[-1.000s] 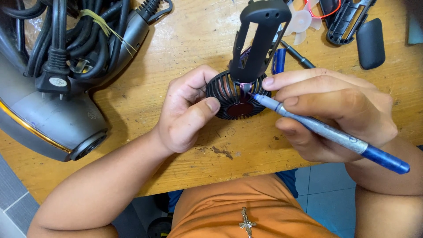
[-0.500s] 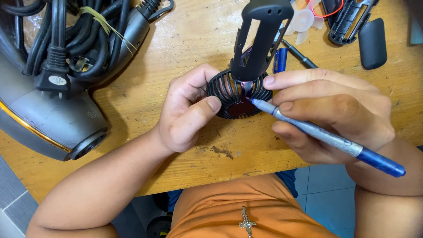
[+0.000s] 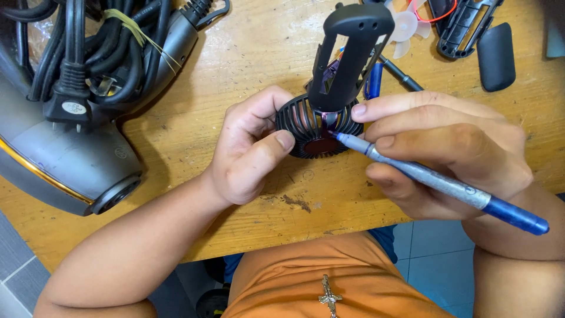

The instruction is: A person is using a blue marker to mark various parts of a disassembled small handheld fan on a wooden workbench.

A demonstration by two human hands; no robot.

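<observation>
A small black hand fan shell [image 3: 329, 88] lies on the wooden table [image 3: 235, 59], its round slotted grille toward me and its hollow handle pointing away. My left hand [image 3: 250, 147] grips the grille's left rim, thumb pressed on its front. My right hand [image 3: 447, 153] holds a blue pen-shaped tool [image 3: 435, 179], with its tip touching the grille's centre beside a purple part. My right index finger rests on the grille's right rim.
A grey hair dryer [image 3: 65, 159] with a coiled black cord and plug [image 3: 70, 100] fills the left side. At the back right lie a white fan blade [image 3: 406, 23], black plastic covers [image 3: 495, 56] and another pen [image 3: 400, 75]. The table's near edge runs just below my hands.
The pen tip has shifted slightly left and down onto the grille's centre. My left hand and the fan shell stay in place.
</observation>
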